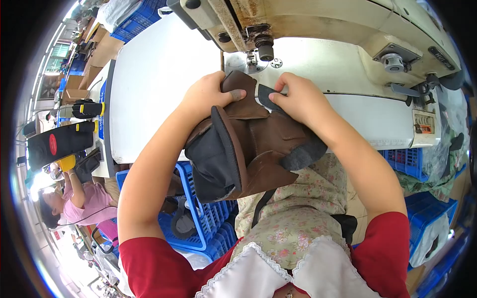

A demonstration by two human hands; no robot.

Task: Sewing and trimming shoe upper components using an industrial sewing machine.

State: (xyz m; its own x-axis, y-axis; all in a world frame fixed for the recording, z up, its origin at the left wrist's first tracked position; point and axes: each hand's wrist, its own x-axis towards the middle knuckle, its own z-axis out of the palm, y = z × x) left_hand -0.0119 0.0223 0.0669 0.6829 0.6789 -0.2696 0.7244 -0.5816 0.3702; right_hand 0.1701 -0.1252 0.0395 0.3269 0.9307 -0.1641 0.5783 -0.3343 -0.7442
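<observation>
Left grip pinched the brown workpiece, right grip its dark patch: apparently lining up; next likely needed a flush hold!

Head-worn cam, left one of a fisheye pair — looks steeply down past the wearer's own white collar, super close at 6 o'clock. Left hand is pretty near at 11, right hand at 1 — and it's wide enough to catch a co-worker way off at 8.
</observation>
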